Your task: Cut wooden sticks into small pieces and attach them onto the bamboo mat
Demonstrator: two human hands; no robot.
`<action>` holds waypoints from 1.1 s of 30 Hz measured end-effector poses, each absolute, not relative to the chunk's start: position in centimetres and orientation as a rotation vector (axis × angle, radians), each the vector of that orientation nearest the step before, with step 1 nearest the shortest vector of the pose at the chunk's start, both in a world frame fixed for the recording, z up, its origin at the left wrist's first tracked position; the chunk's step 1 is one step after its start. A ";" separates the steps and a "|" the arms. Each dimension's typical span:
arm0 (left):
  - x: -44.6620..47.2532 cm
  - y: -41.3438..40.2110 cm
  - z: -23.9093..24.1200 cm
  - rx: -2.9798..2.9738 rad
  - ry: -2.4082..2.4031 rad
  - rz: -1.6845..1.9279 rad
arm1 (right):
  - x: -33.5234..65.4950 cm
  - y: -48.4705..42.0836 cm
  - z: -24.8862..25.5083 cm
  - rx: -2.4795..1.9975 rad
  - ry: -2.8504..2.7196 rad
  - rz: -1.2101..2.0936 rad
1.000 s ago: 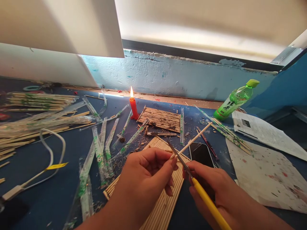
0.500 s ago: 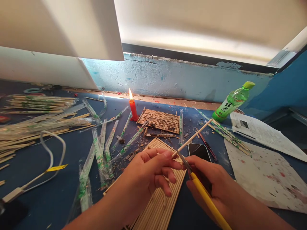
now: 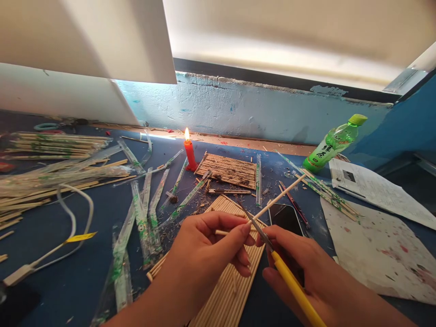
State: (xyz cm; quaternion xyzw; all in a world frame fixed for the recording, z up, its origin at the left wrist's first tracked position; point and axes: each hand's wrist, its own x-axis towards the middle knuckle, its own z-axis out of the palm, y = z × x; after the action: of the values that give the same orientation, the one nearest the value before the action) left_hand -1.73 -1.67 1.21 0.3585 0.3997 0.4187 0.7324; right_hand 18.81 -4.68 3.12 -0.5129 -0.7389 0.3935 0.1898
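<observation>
1. pinching the stick [image 3: 279, 197] above the mat [image 3: 231, 290], the left hand [image 3: 207, 245] stayed closed on it;
2. the right hand [image 3: 306, 268] was wrapped around the knife [image 3: 289, 281];
3. its blade had slid forward along the stick again; the shaving went on.

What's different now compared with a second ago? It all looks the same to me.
Very little. The right hand drew the yellow-handled knife back a touch, then pushed it forward again, blade against the thin stick. The left hand kept its pinch on the stick; nothing was picked up or let go. The candle, bottle and phone stayed put.
</observation>
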 end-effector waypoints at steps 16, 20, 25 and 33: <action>-1.6 -1.9 1.6 0.860 0.948 0.936 | 19.1 -4.6 3.2 -1.424 -2.083 1.190; -1.3 -2.0 2.2 0.863 0.986 0.927 | 18.9 -4.6 3.2 -1.406 -2.067 1.203; -1.2 -1.9 2.1 0.842 1.011 0.928 | 19.0 -4.7 2.5 -1.409 -2.055 1.268; -1.4 -1.8 1.0 0.778 0.904 0.921 | 19.4 -5.0 1.8 -1.469 -2.098 1.211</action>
State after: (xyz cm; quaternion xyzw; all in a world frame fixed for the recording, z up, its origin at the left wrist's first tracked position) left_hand -1.41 -1.79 1.00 0.3534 0.4103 0.4182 0.7293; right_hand 19.43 -4.95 1.81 -0.5124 -0.7317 0.4224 0.1538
